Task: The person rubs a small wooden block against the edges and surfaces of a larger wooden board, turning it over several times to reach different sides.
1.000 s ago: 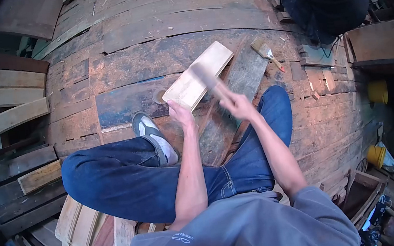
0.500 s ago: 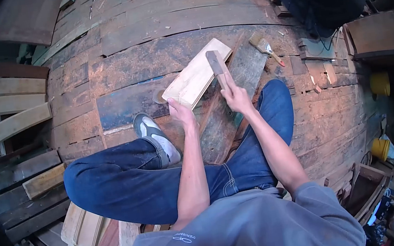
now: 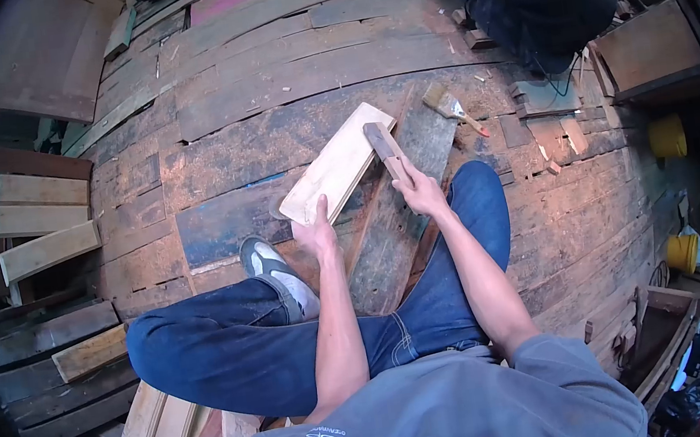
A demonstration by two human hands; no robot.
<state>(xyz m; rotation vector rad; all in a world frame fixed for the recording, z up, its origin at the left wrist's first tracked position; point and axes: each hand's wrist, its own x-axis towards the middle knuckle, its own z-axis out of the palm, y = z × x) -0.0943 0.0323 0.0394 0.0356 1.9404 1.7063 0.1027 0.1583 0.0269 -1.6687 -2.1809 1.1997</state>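
Note:
My left hand (image 3: 315,235) is closed on the near end of a pale wooden board (image 3: 333,166), its thumb lying on the upper face. The board is tilted up to the right, with grooves along its near long edge. In my right hand (image 3: 424,195) is a flat wooden stick (image 3: 387,146) with a dark far end, which overlaps the board's right edge in this view. Beneath them, a worn grey plank (image 3: 408,224) runs between my legs. At the plank's far end rests a paintbrush (image 3: 446,104) with pale bristles and a red-tipped handle.
Sawdust covers the plank floor (image 3: 249,108). Pale boards (image 3: 42,204) are stacked at the left, and more cut boards (image 3: 170,428) lie by my left leg. Another person (image 3: 551,2) sits at the upper right. Yellow containers (image 3: 667,138) stand along the right side.
The view has shifted, so the floor sits lower in it. My left thumb has moved onto the board's face, and the stick is nearer the board's right edge.

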